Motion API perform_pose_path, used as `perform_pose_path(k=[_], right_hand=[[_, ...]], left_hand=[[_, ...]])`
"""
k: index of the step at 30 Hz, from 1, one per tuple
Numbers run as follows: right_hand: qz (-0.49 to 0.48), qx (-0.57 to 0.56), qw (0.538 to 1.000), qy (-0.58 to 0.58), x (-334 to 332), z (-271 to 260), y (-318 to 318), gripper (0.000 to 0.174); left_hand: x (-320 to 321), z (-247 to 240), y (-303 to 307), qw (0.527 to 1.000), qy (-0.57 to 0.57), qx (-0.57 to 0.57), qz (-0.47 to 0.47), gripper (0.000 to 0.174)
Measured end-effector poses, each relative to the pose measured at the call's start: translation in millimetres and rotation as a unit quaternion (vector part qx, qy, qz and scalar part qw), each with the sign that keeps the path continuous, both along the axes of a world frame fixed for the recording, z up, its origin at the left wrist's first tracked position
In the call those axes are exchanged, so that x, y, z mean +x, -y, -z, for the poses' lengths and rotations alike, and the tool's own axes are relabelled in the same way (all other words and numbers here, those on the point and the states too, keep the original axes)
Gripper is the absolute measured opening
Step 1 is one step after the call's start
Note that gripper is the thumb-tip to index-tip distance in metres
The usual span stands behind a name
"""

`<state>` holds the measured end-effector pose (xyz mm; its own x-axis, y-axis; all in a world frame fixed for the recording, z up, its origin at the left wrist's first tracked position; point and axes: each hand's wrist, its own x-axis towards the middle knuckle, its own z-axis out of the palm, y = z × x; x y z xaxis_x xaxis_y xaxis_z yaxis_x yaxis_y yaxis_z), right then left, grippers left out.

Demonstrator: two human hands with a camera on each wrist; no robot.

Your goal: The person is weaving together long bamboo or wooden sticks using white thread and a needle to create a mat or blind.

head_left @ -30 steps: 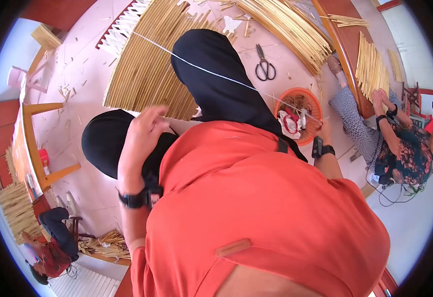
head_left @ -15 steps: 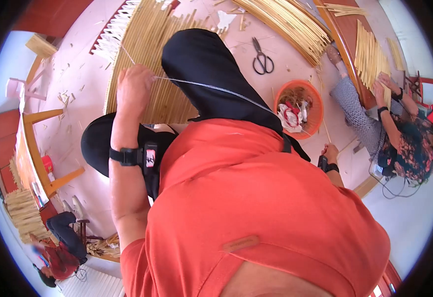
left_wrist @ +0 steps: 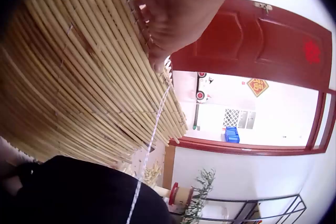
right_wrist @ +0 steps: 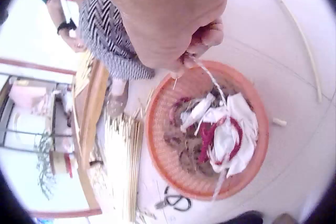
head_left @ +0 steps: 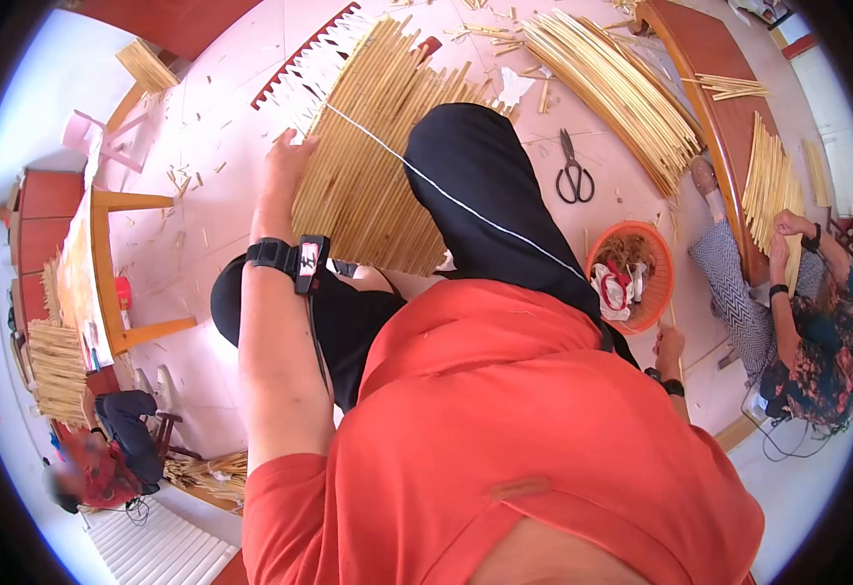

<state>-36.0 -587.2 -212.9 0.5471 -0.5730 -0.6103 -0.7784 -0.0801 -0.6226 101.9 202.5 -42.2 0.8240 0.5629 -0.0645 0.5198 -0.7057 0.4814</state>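
Note:
Across the black-trousered knees leans a mat [head_left: 368, 205] of thin, pale stalks bound side by side. My left hand [left_wrist: 181, 11] grips its outer edge, the fingers bent round the outermost stalks in the left wrist view. A white cord [head_left: 490, 221] runs taut from that edge over the right knee. At its other end my right hand [right_wrist: 173, 27] pinches the cord, low at my right side. A thin, pointed tip sticks out below those fingers in the right wrist view. Beneath that hand stands an orange basket [right_wrist: 157, 150] with white cloth [right_wrist: 244, 140] and a dark red cord [right_wrist: 236, 129].
Black-handled scissors [head_left: 573, 180] lie on the pink floor beyond the basket. A bundle of long stalks [head_left: 612, 93] lies further off, beside a brown bench [head_left: 714, 58]. One person [head_left: 802, 302] sits at the right by more stalks, another [head_left: 110, 448] at the lower left.
My left hand rose from over the lap to the cord at the mat, then moved to the mat's outer edge. My right hand drew back past the basket. The head view has shifted.

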Motion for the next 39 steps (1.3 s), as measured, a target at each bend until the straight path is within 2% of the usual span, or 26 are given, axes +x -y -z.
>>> perform_pose_path(k=[1, 2, 5, 7, 9, 10, 12, 13, 14, 16, 18, 19, 21, 22, 24, 27, 30, 34, 36, 37, 39], right_hand=[[-0.066, -0.009, 0.997, 0.05, 14.2, -15.4, -21.5, 0.023], [-0.111, -0.018, 0.987, 0.114, 33.9, -23.4, -41.1, 0.021], [-0.244, -0.009, 0.929, 0.277, 113.4, -67.3, -106.3, 0.015], [-0.196, 0.113, 0.926, 0.303, 158.7, -160.6, -198.1, 0.013], [-0.277, 0.082, 0.879, 0.379, 190.9, -220.9, -266.7, 0.011], [-0.289, 0.128, 0.856, 0.409, 201.5, -244.5, -298.6, 0.01], [-0.333, 0.248, 0.794, 0.444, 213.1, -279.2, -355.5, 0.009], [-0.361, 0.32, 0.752, 0.448, 215.7, -290.8, -380.9, 0.009], [-0.39, 0.329, 0.736, 0.445, 216.4, -300.4, -405.8, 0.01], [-0.437, 0.34, 0.712, 0.432, 217.8, -304.1, -447.8, 0.011], [-0.453, 0.345, 0.707, 0.419, 221.9, -294.4, -474.8, 0.012], [-0.483, 0.311, 0.707, 0.413, 223.6, -284.2, -485.1, 0.013], [-0.51, 0.281, 0.707, 0.401, 224.8, -267.5, -500.2, 0.013], [-0.523, 0.254, 0.703, 0.409, 223.7, -260.3, -505.3, 0.014], [-0.532, 0.233, 0.702, 0.413, 223.5, -248.5, -513.4, 0.015], [-0.544, 0.256, 0.709, 0.368, 225.3, -237.5, -519.4, 0.016], [-0.543, 0.307, 0.707, 0.334, 217.0, -231.5, -528.6, 0.018], [-0.559, 0.26, 0.688, 0.383, 215.8, -224.7, -540.7, 0.021], [-0.563, 0.241, 0.692, 0.382, 217.9, -222.5, -546.7, 0.023], [-0.564, 0.241, 0.693, 0.38, 218.3, -222.7, -548.6, 0.023], [-0.561, 0.256, 0.701, 0.358, 219.6, -223.5, -550.6, 0.025]], left_hand=[[3.6, 0.6, 2.3, 0.998, 0.0, -0.068, 0.001, 0.052], [2.6, 4.2, 5.1, 0.998, 0.034, -0.056, 0.023, 0.041], [0.7, 7.2, 10.7, 0.993, 0.085, -0.08, -0.007, 0.033], [-3.7, -42.6, 41.5, 0.995, 0.093, -0.031, -0.027, 0.031], [-6.8, -67.6, 47.4, 0.991, 0.102, 0.082, 0.025, 0.031], [-10.4, -90.2, 58.0, 0.991, 0.1, 0.083, 0.021, 0.031], [-19.1, -128.0, 79.7, 0.976, 0.114, 0.175, 0.066, 0.029], [-21.5, -127.5, 81.1, 0.976, 0.111, 0.178, 0.064, 0.029], [-22.9, -125.8, 81.3, 0.971, 0.096, 0.21, 0.061, 0.027], [-23.2, -115.1, 74.9, 0.965, 0.073, 0.243, 0.06, 0.025], [-24.5, -95.7, 60.1, 0.994, -0.019, 0.106, -0.021, 0.028], [-24.1, -90.6, 58.5, 0.994, -0.026, 0.107, -0.021, 0.028], [-26.8, -84.7, 59.9, 0.991, 0.067, 0.11, 0.037, 0.031], [-27.2, -84.1, 62.3, 0.992, 0.058, 0.11, 0.038, 0.031], [-18.5, -86.6, 66.8, 0.986, 0.113, 0.094, 0.081, 0.035], [-6.1, -82.9, 69.1, 0.983, 0.101, 0.13, 0.085, 0.033], [1.8, -77.4, 74.7, 0.986, 0.134, 0.094, 0.042, 0.031], [8.2, -81.1, 84.2, 0.989, 0.12, 0.082, 0.001, 0.034], [10.6, -77.2, 83.7, 0.979, 0.193, 0.062, -0.001, 0.038], [10.8, -74.0, 80.0, 0.98, 0.192, 0.061, -0.002, 0.038], [11.1, -66.9, 72.9, 0.961, 0.252, 0.101, 0.052, 0.043]])
